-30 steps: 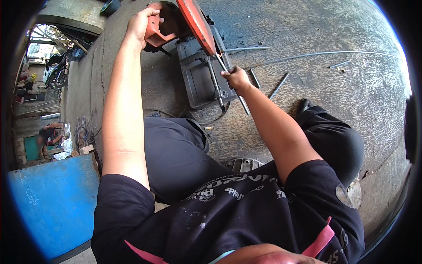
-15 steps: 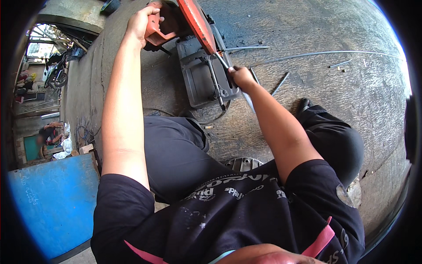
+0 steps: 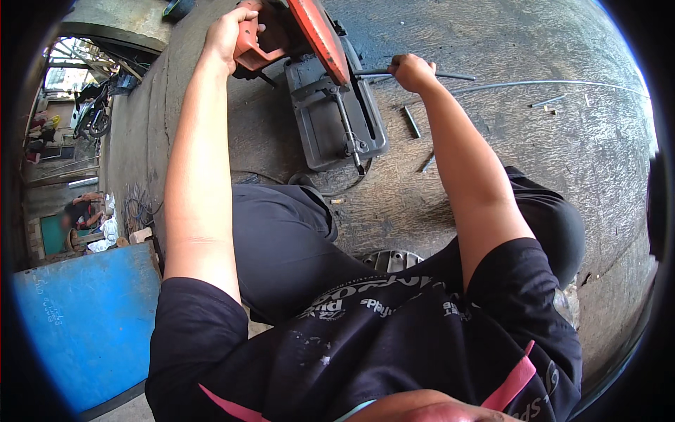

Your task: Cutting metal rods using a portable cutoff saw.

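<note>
An orange-red cut-off saw (image 3: pixel 320 42) stands on a dark grey base (image 3: pixel 325 137) on the floor ahead of me. My left hand (image 3: pixel 226 35) is closed round its orange handle. Just right of the saw, my right hand (image 3: pixel 413 72) is closed on a thin metal rod (image 3: pixel 455 76). The rod lies crosswise, its left end close to the saw base. A screw clamp (image 3: pixel 344 119) runs along the base, and no rod shows in it.
Short cut rods, one of them a dark piece (image 3: pixel 411 122), lie on the floor below my right hand. A long thin rod (image 3: pixel 534 82) stretches rightward. A cable (image 3: pixel 337 191) passes near my left leg. At the left are a blue panel (image 3: pixel 88 320) and a person (image 3: pixel 81 216) farther off.
My right hand has moved up and slightly right from beside the clamp. The rod it holds now lies crosswise, where before one slanted toward me. My left hand stays on the handle.
</note>
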`<state>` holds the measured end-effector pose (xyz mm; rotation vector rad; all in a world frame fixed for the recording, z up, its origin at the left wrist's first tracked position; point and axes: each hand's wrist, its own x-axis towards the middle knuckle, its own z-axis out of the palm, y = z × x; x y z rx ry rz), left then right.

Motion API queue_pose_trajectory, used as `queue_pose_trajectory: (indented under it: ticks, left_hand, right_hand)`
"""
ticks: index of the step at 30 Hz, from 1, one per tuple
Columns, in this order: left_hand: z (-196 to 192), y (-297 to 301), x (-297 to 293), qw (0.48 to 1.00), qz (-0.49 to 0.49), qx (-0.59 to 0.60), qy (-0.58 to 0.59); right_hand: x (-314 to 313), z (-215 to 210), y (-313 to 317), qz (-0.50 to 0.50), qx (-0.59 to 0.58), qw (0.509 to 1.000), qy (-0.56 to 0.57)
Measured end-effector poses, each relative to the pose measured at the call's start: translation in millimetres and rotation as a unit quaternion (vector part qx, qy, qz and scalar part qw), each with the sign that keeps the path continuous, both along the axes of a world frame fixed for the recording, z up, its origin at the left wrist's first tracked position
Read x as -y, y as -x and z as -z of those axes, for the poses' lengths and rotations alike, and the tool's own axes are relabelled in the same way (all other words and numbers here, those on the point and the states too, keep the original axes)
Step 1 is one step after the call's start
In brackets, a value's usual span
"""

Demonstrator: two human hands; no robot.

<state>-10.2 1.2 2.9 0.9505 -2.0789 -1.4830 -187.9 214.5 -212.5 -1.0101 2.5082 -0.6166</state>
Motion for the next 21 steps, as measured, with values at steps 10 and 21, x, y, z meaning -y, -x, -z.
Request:
queue_pose_trajectory:
  ticks: [10, 21]
  left_hand:
    - [-1.2, -1.1, 10.2, 0.999, 0.030, 0.015, -0.017]
    - [-2.3, -1.8, 11.1, 0.999, 0.027, 0.024, -0.022]
  right_hand:
    - [15.9, -3.0, -4.0, -0.061, -0.004, 0.998, -0.023]
    - [19.8, 6.8, -3.9, -0.076, -0.012, 0.997, -0.014]
